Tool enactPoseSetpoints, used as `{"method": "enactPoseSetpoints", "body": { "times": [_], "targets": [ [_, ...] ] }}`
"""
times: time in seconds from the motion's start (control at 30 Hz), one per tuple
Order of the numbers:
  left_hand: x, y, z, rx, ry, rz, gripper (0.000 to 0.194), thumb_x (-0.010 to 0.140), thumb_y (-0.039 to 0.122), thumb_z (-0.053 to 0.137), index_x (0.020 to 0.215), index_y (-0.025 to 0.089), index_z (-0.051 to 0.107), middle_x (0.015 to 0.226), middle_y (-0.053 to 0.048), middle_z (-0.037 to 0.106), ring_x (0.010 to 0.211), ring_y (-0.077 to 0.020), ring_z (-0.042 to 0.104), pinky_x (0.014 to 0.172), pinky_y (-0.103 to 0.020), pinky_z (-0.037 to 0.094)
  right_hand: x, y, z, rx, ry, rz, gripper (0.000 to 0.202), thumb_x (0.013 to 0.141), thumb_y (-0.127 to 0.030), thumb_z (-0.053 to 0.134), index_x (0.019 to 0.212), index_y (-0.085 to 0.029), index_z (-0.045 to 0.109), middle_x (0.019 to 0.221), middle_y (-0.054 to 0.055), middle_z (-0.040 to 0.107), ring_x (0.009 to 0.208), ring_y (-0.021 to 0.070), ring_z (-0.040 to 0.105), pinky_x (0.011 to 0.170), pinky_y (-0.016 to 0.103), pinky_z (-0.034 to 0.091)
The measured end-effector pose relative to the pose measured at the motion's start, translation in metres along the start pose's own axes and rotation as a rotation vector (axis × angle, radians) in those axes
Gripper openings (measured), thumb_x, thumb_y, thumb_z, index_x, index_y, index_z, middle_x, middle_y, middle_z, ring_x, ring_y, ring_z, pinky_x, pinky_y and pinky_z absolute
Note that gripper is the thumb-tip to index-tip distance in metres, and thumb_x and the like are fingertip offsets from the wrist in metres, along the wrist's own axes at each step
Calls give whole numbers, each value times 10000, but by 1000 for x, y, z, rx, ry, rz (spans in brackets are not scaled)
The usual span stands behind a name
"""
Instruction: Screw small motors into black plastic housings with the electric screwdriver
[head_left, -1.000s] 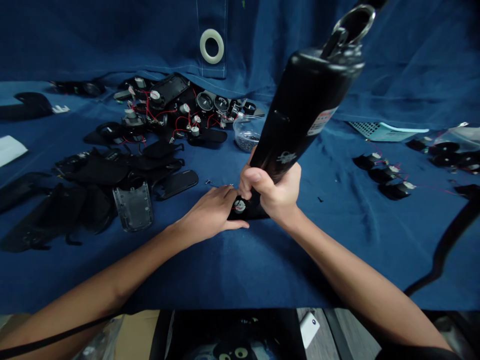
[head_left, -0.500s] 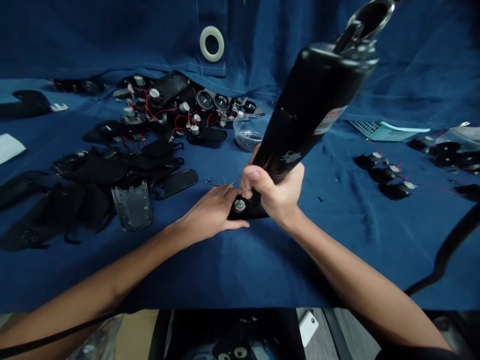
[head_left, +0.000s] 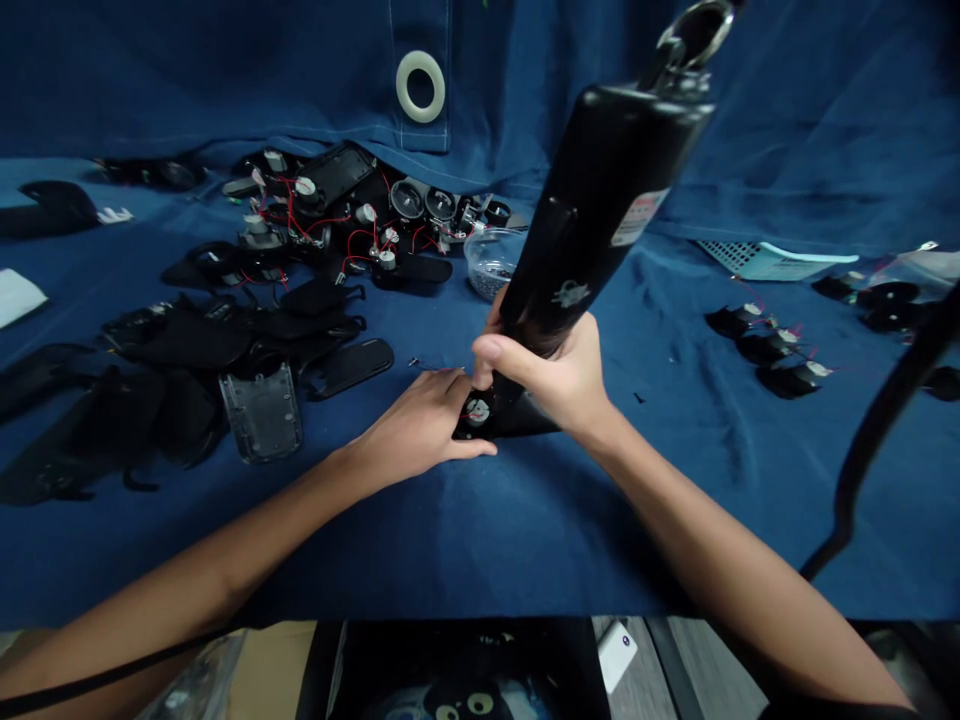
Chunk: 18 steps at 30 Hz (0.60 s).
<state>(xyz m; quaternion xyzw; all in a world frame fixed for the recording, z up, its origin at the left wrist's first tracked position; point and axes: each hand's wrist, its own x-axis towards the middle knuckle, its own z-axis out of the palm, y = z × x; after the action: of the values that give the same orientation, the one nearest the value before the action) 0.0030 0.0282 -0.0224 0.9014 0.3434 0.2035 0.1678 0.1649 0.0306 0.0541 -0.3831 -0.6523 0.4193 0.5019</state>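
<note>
My right hand (head_left: 566, 380) is wrapped round the lower part of a black electric screwdriver (head_left: 592, 200), which leans with its top to the right. The tool's tip is hidden behind my fingers, over a black plastic housing (head_left: 529, 418) on the blue cloth. Inside the housing shows a small round motor (head_left: 478, 409) with a red wire. My left hand (head_left: 416, 425) grips the housing's left end, thumb along the near edge and fingers at the far side. Just beyond them lie a few tiny screws (head_left: 415, 362). A clear bowl of screws (head_left: 493, 262) stands behind the screwdriver.
Black covers (head_left: 187, 340) are heaped on the left, with a grey-black shell (head_left: 262, 412) at their near side. Wired motor and fan assemblies (head_left: 367, 215) lie at the back. Several small wired parts (head_left: 769, 350) and a teal basket (head_left: 787, 262) sit right; a black cable (head_left: 862, 470) hangs there.
The top of the screwdriver has tilted left and become a little more upright, my right hand shifting slightly with it. The black cable has swung left. My left hand stays on the housing.
</note>
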Motion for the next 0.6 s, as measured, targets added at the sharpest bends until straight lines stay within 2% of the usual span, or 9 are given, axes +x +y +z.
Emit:
{"method": "enactPoseSetpoints", "body": {
  "times": [0.13, 0.23, 0.33, 0.43, 0.53, 0.6],
  "targets": [
    [2, 1, -2, -58, -14, -21, 663, 761, 454, 754, 1271, 146, 464, 1155, -138, 596, 1092, -316, 562, 959, -472, 448, 4, 1, -22, -218, -342, 50, 263, 755, -403, 734, 853, -167, 668, 844, 23, 692, 794, 161, 643, 719, 275, 524],
    [3, 1, -2, -47, -25, -13, 611, 761, 439, 761, 1227, 136, 507, 1129, -132, 609, 1071, -309, 569, 927, -462, 452, 3, 4, -34, -360, -496, 129, 269, 764, -403, 719, 878, -159, 700, 829, 22, 696, 755, 144, 628, 658, 238, 498],
    [2, 1, -2, -27, -24, -11, 591, 765, 453, 757, 1204, 144, 510, 1129, -122, 605, 1065, -301, 570, 921, -452, 449, -1, 3, -37, -427, -541, 211, 263, 779, -406, 695, 852, -154, 713, 691, 5, 674, 608, 114, 594, 529, 212, 448],
    [1, 1, -3, -32, -13, -15, 580, 762, 448, 763, 1191, 155, 504, 1136, -114, 603, 1075, -292, 572, 934, -443, 447, -4, 0, -32, -431, -523, 246, 226, 819, -370, 636, 763, -160, 697, 585, -13, 642, 523, 108, 585, 516, 217, 450],
    [1, 2, -3, -32, -24, -30, 536, 756, 444, 767, 1134, 144, 532, 1139, -124, 598, 1092, -301, 565, 947, -452, 441, -5, -2, -26, -528, -495, 160, 201, 798, -290, 635, 643, -162, 648, 580, -14, 639, 551, 112, 586, 565, 230, 452],
    [1, 2, -2, -31, -47, -44, 529, 756, 436, 768, 1130, 141, 539, 1152, -131, 591, 1113, -311, 555, 947, -460, 441, -5, -4, -22, -609, -490, 82, 167, 762, -261, 663, 634, -155, 644, 616, -8, 653, 583, 117, 577, 573, 236, 437]
  ]
}}
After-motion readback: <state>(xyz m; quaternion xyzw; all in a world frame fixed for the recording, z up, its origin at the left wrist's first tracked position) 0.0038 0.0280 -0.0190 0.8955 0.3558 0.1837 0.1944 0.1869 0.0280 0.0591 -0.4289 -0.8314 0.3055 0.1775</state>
